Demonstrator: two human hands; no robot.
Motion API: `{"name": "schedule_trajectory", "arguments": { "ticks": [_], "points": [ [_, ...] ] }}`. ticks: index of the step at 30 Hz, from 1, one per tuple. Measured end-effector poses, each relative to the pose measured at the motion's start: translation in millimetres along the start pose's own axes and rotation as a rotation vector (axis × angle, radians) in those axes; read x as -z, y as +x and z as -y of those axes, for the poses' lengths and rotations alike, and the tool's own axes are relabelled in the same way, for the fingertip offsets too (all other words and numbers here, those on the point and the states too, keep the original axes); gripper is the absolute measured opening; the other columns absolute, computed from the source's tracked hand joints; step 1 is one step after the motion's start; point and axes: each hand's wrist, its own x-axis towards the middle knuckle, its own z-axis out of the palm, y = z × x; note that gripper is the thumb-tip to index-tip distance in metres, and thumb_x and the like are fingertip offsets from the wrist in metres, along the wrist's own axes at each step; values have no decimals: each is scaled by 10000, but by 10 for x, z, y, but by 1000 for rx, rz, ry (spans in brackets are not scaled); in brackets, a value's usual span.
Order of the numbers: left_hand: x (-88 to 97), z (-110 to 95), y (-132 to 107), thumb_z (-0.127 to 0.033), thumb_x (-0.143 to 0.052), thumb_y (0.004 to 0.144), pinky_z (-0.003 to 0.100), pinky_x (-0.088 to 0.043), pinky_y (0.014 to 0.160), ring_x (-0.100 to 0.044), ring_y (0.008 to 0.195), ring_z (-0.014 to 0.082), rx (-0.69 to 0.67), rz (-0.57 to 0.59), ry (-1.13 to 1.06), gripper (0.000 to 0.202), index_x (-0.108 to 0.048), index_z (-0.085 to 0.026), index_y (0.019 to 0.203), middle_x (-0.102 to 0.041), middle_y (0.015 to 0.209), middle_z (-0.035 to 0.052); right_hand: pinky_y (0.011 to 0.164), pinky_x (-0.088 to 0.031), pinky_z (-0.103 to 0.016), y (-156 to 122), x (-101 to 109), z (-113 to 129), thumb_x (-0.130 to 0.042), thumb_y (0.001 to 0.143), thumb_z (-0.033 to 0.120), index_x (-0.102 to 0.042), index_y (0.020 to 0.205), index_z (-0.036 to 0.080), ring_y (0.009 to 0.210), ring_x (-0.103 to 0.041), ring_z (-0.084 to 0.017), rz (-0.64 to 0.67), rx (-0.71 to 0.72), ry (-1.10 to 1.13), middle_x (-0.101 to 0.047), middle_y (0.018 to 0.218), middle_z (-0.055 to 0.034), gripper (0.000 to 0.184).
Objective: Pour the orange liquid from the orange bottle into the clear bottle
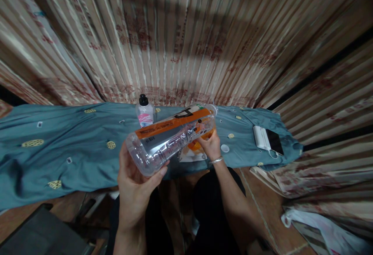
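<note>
Slantwise, the clear-plastic, orange-labelled bottle (173,136) points neck-first toward two o'clock, left hand (135,185) clasping its eight-o'clock end, right hand (213,146) gripping near two.

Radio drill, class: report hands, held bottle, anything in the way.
Left hand holding orange-labelled plastic bottle by base. Right hand near neck, grip partly hidden. Bottle tilted; no evident obstruction, black-capped bottle behind.

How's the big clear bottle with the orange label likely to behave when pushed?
The bottle is probably light: no liquid shows through its clear plastic. Its long, narrow shape could tip if stood up and pushed.
</note>
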Motion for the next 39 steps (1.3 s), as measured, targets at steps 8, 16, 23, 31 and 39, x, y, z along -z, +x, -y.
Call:
{"name": "schedule_trajectory", "arguments": {
  "ticks": [8,16,23,31,39],
  "points": [
    [7,16,0,-137,-996,587,320,-681,807,-765,1131,288,-14,1,-5,877,-681,-302,1388,-716,1394,91,829,-615,-440,6,-2,-13,-876,609,623,-590,1124,206,968,-765,-349,3,6,3,-788,1044,-126,722],
    [11,12,3,-131,-992,597,335,-681,825,-766,1133,288,-25,14,0,870,-690,-329,1389,-729,1375,71,796,-621,-427,3,-11,-36,-903,602,610,-600,1122,221,930,-779,-340,-2,1,21,-804,1024,-107,716],
    [15,24,-1,-135,-994,597,339,-682,821,-760,1151,299,-24,9,0,873,-689,-339,1391,-721,1391,73,812,-615,-421,2,-8,-31,-889,626,601,-594,1124,224,954,-773,-332,1,25,14,-797,1034,-101,691],
    [13,8,-4,-129,-990,606,340,-679,837,-772,1120,279,-21,16,-10,874,-682,-326,1399,-734,1368,77,816,-619,-438,2,-3,-31,-880,609,644,-605,1124,222,952,-769,-340,-9,25,4,-799,1027,-103,720],
    [8,4,-7,-131,-995,593,319,-684,803,-768,1125,278,-12,3,-7,873,-684,-313,1388,-722,1388,77,797,-624,-425,3,-10,-51,-896,622,596,-602,1126,226,932,-772,-328,-10,43,1,-798,1016,-92,691]
  ]
}}
